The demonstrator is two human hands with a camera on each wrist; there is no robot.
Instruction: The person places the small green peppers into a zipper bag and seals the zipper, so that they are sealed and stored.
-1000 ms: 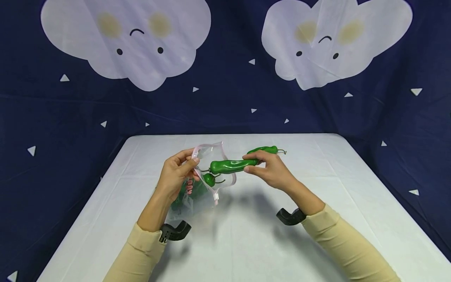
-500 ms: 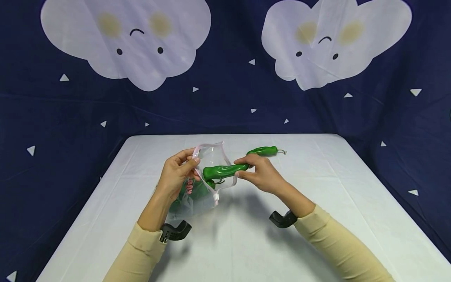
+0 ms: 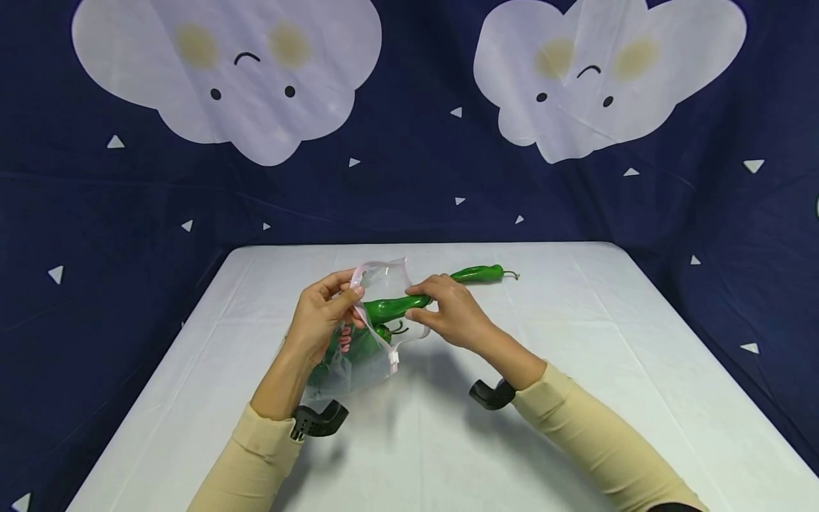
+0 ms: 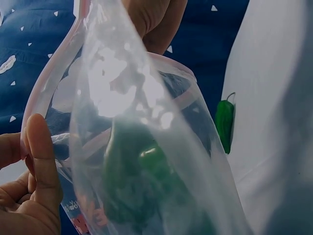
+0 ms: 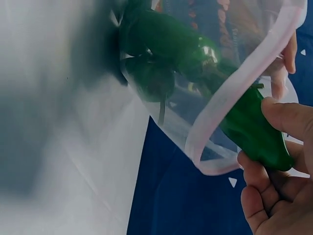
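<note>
In the head view my left hand (image 3: pixel 316 316) pinches the pink-edged rim of a clear zip bag (image 3: pixel 387 270) and keeps its mouth wide. A white slider hangs at the rim's lower corner. My right hand (image 3: pixel 453 313) holds a long green pepper (image 3: pixel 393 309) by its tapered end, the stem end inside the bag's mouth. In the right wrist view, thumb and fingers pinch that pepper (image 5: pixel 254 129) where it crosses the rim. Several other green peppers (image 5: pixel 171 41) lie within the bag, blurred through the plastic. Printed letters show on the bag's side.
Another green pepper (image 3: pixel 480 274) lies on the white table (image 3: pixel 640 398) behind my right hand, its stem to the right. A dark blue cloth (image 3: pixel 409 199) with clouds and small triangles hangs beyond the table's far edge.
My right hand has moved left and carried the pepper from in front of the bag's mouth to partly inside it. My left hand and the bag have stayed nearly still.
</note>
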